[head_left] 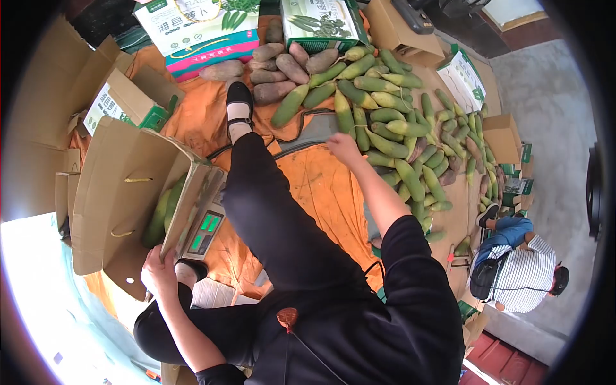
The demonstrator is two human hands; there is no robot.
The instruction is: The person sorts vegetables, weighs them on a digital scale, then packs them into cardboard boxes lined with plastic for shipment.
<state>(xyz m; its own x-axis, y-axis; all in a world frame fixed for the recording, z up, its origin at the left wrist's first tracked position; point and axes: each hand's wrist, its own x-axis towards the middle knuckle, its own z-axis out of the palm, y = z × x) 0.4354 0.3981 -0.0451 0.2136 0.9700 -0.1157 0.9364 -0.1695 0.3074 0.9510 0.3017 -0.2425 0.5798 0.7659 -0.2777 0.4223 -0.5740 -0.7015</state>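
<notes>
An open cardboard box [128, 199] stands on a scale [204, 232] with a lit green display. Green radishes [157, 221] lie inside the box, partly hidden by its wall. My left hand [158, 274] grips the near edge of the box, fingers closed around the cardboard. Out to the right, my right hand [344, 149] hovers at the left border of a pile of green radishes [388, 131]. Its fingers are curled in, and nothing shows in them.
Reddish-brown radishes [273, 93] lie ahead, past my shoe [239, 106]. Printed cartons [196, 29] stand behind them on an orange sheet [321, 205]. Another carton [125, 99] is at left. A person in a striped shirt [526, 276] sits to the right.
</notes>
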